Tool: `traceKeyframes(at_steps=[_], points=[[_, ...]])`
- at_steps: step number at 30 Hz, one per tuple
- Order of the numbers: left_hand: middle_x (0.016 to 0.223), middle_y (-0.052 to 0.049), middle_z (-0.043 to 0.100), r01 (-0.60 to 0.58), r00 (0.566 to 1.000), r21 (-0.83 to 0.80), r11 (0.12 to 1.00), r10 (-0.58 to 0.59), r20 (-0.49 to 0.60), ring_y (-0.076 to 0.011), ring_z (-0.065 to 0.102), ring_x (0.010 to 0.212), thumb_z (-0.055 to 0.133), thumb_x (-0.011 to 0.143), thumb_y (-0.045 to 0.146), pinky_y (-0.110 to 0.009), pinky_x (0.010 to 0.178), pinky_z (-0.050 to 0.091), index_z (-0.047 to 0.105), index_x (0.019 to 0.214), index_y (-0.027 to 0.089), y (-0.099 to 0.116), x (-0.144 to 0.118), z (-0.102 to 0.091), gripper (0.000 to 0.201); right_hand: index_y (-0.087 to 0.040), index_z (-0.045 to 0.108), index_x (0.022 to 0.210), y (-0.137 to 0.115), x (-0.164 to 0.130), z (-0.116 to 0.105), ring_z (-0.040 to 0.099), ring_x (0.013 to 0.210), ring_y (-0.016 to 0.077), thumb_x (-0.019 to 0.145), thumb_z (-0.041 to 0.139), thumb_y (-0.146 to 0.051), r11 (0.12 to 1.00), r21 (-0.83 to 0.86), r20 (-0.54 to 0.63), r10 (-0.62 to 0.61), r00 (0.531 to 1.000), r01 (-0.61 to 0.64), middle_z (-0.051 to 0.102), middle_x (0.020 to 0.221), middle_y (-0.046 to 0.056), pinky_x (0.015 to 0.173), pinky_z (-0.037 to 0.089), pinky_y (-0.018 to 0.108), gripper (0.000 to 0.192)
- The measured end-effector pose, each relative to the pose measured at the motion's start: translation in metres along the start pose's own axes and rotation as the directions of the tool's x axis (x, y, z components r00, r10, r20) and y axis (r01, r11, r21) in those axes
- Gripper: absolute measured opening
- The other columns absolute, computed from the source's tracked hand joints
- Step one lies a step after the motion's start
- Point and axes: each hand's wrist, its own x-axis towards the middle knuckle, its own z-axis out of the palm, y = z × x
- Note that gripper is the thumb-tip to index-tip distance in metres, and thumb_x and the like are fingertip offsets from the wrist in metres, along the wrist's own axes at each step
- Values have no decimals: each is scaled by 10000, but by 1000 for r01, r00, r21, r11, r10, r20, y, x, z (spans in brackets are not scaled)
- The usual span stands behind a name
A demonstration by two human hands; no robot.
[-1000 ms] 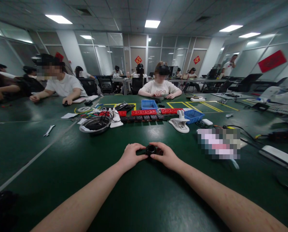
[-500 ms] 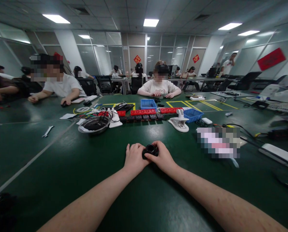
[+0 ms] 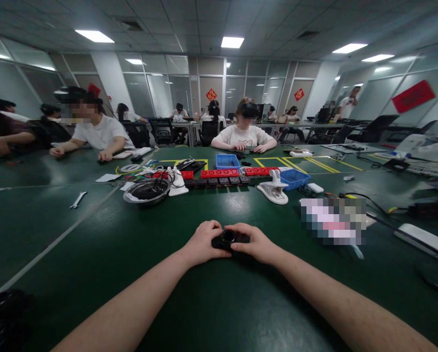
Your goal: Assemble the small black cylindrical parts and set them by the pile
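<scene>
Both hands low on the green counter (image 3: 94, 274) now, close in front of the person. The left hand (image 3: 203, 242) and right hand (image 3: 256, 243) meet around a small black part (image 3: 227, 239). Half a second back that part sat higher and tipped toward the left hand; now it is back down near the counter and more level, much as it was a second ago. So the part has been turned over and brought back, both hands never letting go. Left grip: fingers curled round its left side, thumb under. Right grip: fingertips pinching its right edge from above. Its round opening faces up and a little toward the camera; the body looks short and squat, its long axis running left to right between the hands, though the fingers hide the ends.

Further out: a metal bowl (image 3: 147, 190), a white clamp (image 3: 273, 191), red strips (image 3: 219, 172), blue bins (image 3: 227, 161), and a seated person (image 3: 244, 137) across the counter.
</scene>
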Motion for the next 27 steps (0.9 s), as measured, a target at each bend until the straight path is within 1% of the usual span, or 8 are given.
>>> traceKeyframes(at_steps=[4, 7, 9, 15, 18, 21, 24, 27], points=[[1012, -23, 470, -34, 994, -27, 999, 36, 105, -216, 423, 958, 635, 595, 480, -350, 838, 356, 576, 945, 248, -7, 0, -7, 424, -192, 487, 1119, 7, 1, -6, 517, 842, 159, 699, 581, -242, 972, 215, 203, 50, 978, -94, 564, 984, 41, 745, 404, 300, 433], [1038, -19, 473, -45, 989, -41, 998, 50, 136, -220, 413, 992, 644, 608, 440, -349, 859, 342, 594, 917, 255, -10, 2, -7, 363, -187, 460, 1142, 12, 2, -6, 524, 829, 154, 706, 574, -249, 947, 290, 240, 71, 968, -142, 572, 968, 41, 731, 411, 297, 455], [1046, -14, 477, -39, 989, -48, 998, 46, 139, -216, 413, 1001, 632, 634, 415, -345, 864, 338, 593, 924, 266, -10, 2, -7, 328, -185, 463, 1138, 14, 2, -4, 525, 827, 156, 704, 576, -256, 955, 265, 199, 83, 976, -136, 574, 968, 43, 727, 413, 299, 455], [1017, -25, 501, 78, 997, -5, 997, -78, 29, -208, 444, 956, 580, 678, 424, -334, 832, 368, 561, 993, 257, -10, 1, -2, 357, -167, 490, 1118, 16, 3, 2, 537, 768, 172, 689, 578, -283, 991, 6, -101, 137, 985, -137, 583, 958, 68, 705, 428, 328, 453], [1031, -35, 499, 117, 993, 25, 993, -117, -11, -228, 435, 975, 589, 615, 517, -346, 830, 372, 534, 1027, 239, -3, 0, 2, 500, -165, 463, 1153, 15, 2, 6, 518, 907, 211, 672, 592, -301, 990, -73, -135, 107, 985, -118, 552, 1047, 90, 793, 405, 364, 516], [998, -53, 511, 212, 974, 100, 972, -202, -104, -248, 440, 963, 602, 582, 522, -372, 846, 352, 529, 1014, 211, 7, 0, 10, 537, -154, 359, 1232, 13, 1, 11, 428, 1070, 243, 598, 652, -349, 989, -115, -139, 78, 987, -95, 456, 1184, 122, 896, 341, 390, 725], [953, -55, 523, 245, 962, 159, 956, -220, -159, -243, 449, 944, 616, 605, 402, -373, 854, 342, 536, 976, 200, 13, 1, 16, 430, -143, 305, 1256, 12, 1, 19, 396, 1105, 250, 546, 679, -396, 986, -142, -189, 64, 980, -92, 410, 1219, 141, 920, 322, 398, 841], [899, -38, 529, 247, 960, 159, 956, -219, -174, -224, 464, 904, 597, 626, 302, -363, 840, 356, 560, 891, 204, 14, 3, 17, 285, -157, 363, 1217, 12, 4, 24, 423, 1076, 243, 570, 664, -382, 976, -197, -264, 41, 964, -95, 456, 1174, 126, 915, 326, 404, 748]])
